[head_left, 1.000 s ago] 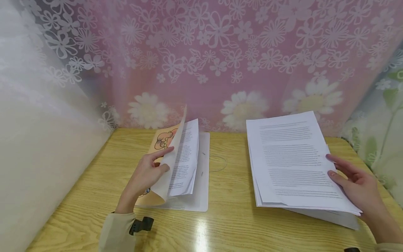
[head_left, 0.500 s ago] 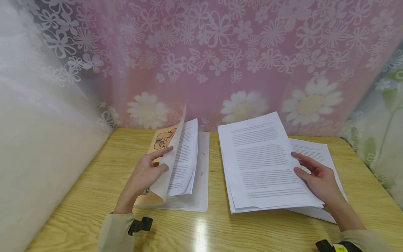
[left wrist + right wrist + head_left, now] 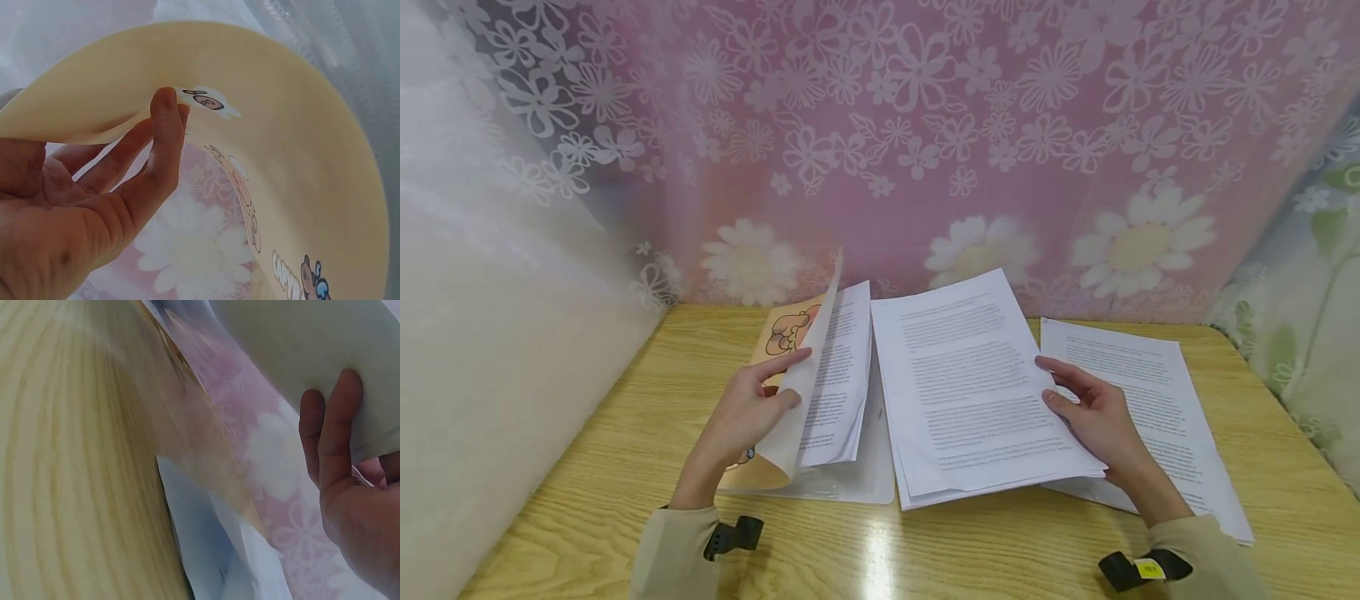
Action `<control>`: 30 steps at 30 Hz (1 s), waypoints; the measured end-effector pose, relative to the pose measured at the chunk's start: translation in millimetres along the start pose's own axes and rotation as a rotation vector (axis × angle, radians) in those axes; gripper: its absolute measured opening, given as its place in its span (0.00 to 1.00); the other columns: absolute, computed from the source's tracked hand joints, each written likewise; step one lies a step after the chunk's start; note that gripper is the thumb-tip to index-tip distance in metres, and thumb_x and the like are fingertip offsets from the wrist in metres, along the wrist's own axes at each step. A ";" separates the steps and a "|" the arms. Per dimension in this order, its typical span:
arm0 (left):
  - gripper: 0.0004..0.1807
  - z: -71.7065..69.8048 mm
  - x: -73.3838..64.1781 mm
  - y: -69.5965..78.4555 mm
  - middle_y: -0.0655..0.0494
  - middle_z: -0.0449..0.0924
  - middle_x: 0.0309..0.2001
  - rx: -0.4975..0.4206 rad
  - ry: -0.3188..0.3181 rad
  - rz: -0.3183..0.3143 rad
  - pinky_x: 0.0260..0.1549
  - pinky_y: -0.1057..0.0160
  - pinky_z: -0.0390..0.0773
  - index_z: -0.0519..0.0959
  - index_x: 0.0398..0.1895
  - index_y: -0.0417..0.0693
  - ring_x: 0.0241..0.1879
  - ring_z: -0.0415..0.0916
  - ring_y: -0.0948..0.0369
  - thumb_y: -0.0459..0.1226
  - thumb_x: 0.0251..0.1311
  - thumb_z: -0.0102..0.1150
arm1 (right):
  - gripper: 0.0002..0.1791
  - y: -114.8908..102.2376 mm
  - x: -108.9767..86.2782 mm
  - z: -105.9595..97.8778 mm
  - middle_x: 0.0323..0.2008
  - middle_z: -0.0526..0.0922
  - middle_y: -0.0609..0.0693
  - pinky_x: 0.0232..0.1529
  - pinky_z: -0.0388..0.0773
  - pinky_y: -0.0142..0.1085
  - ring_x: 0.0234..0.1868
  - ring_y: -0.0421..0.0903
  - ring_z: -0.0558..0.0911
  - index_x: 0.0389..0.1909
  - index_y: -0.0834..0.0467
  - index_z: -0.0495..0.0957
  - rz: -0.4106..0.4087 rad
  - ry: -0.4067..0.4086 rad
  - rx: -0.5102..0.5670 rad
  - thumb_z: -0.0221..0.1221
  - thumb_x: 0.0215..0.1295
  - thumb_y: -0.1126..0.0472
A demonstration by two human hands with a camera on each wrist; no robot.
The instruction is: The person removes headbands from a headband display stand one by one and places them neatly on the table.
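My left hand (image 3: 751,417) pinches the free edge of a folder's orange cartoon cover (image 3: 793,333) and holds it bent up. In the left wrist view that cover (image 3: 300,125) curves round past the fingers. Printed sheets (image 3: 838,375) lie inside the folder, over its pale back cover (image 3: 872,475). With fingers behind and thumb in front, my right hand (image 3: 1093,417) grips a stack of printed paper (image 3: 977,392) by its right edge. The stack is tilted up, and its left edge overlaps the folder's right side in the head view.
More printed sheets (image 3: 1172,417) lie on the wooden table (image 3: 985,550) at the right, partly behind my right forearm. A flowered pink curtain (image 3: 887,167) hangs along the table's back edge. A whitish sheet (image 3: 512,333) hangs at the left side.
My right hand has carried the paper stack leftward, up to the folder, uncovering the sheets lying at the right. My left hand and the raised cover have stayed put.
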State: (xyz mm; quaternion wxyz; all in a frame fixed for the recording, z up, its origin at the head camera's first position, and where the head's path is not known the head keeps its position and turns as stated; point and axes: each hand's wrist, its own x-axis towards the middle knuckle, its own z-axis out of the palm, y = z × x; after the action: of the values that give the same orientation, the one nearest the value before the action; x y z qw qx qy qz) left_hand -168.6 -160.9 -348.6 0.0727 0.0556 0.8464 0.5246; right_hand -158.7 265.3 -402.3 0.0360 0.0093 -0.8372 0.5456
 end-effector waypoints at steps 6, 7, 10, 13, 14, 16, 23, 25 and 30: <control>0.32 -0.4 0.2 1.2 0.46 0.78 0.51 -0.005 -0.002 0.003 0.17 0.59 0.76 0.70 0.63 0.70 0.25 0.79 0.56 0.31 0.57 0.49 | 0.27 -4.1 1.3 2.1 0.64 0.68 0.53 0.33 0.81 0.30 0.42 0.32 0.77 0.67 0.45 0.67 0.035 0.039 0.015 0.54 0.67 0.51; 0.31 -0.8 0.3 1.3 0.48 0.77 0.52 -0.005 -0.001 0.006 0.17 0.60 0.75 0.70 0.63 0.70 0.24 0.78 0.57 0.31 0.57 0.49 | 0.27 -4.2 1.1 1.0 0.64 0.67 0.54 0.33 0.81 0.29 0.44 0.31 0.76 0.67 0.44 0.66 0.045 0.059 0.007 0.54 0.67 0.51; 0.32 -2.2 0.8 1.9 0.50 0.74 0.57 -0.034 -0.003 0.010 0.17 0.60 0.76 0.70 0.64 0.68 0.24 0.79 0.56 0.31 0.57 0.49 | 0.26 -3.6 0.3 -3.0 0.66 0.66 0.56 0.34 0.80 0.26 0.48 0.32 0.72 0.67 0.42 0.66 0.079 0.120 -0.014 0.53 0.67 0.50; 0.32 -3.9 1.4 2.6 0.55 0.68 0.63 -0.063 -0.006 0.012 0.19 0.59 0.77 0.70 0.64 0.67 0.27 0.80 0.56 0.30 0.57 0.49 | 0.26 -2.3 0.1 -3.6 0.66 0.65 0.57 0.34 0.79 0.26 0.50 0.34 0.71 0.67 0.41 0.66 0.089 0.140 -0.015 0.53 0.68 0.50; 0.32 -4.4 1.3 2.8 0.55 0.68 0.63 -0.073 -0.009 0.008 0.19 0.57 0.78 0.70 0.64 0.66 0.28 0.81 0.55 0.30 0.57 0.49 | 0.26 -1.7 0.2 -2.5 0.66 0.65 0.57 0.34 0.79 0.26 0.50 0.34 0.71 0.67 0.42 0.66 0.088 0.135 -0.008 0.53 0.68 0.50; 0.32 -5.1 0.7 3.1 0.53 0.70 0.62 -0.068 -0.007 0.003 0.20 0.57 0.79 0.70 0.64 0.67 0.30 0.81 0.55 0.30 0.57 0.49 | 0.26 -1.2 0.8 1.7 0.65 0.66 0.55 0.34 0.80 0.27 0.47 0.34 0.73 0.67 0.43 0.67 0.079 0.115 0.014 0.53 0.68 0.51; 0.31 -4.6 -0.9 3.6 0.50 0.73 0.58 -0.040 -0.003 0.000 0.21 0.57 0.79 0.70 0.64 0.67 0.30 0.80 0.55 0.31 0.57 0.49 | 0.25 -11.7 7.2 28.5 0.63 0.68 0.54 0.35 0.80 0.28 0.45 0.34 0.75 0.66 0.46 0.68 0.043 0.067 0.094 0.55 0.67 0.54; 0.31 -4.6 -0.9 3.5 0.50 0.73 0.58 -0.043 -0.004 -0.004 0.21 0.57 0.78 0.70 0.64 0.68 0.30 0.80 0.55 0.31 0.57 0.49 | 0.25 -17.5 10.4 38.7 0.61 0.68 0.53 0.35 0.81 0.31 0.40 0.36 0.79 0.66 0.47 0.68 0.047 0.055 0.154 0.55 0.67 0.57; 0.31 -5.0 -0.7 3.1 0.49 0.74 0.57 -0.035 -0.006 0.005 0.20 0.58 0.77 0.70 0.64 0.68 0.28 0.79 0.55 0.31 0.57 0.49 | 0.25 -29.0 19.4 67.7 0.57 0.69 0.53 0.35 0.82 0.34 0.35 0.40 0.83 0.65 0.48 0.69 0.058 0.045 0.269 0.54 0.67 0.62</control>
State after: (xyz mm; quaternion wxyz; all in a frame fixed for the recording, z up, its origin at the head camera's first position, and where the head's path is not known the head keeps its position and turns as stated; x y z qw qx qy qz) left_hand -168.8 -164.0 -343.6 0.0749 0.0578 0.8368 0.5393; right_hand -179.9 192.1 -401.7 0.0374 -0.0225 -0.7553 0.6539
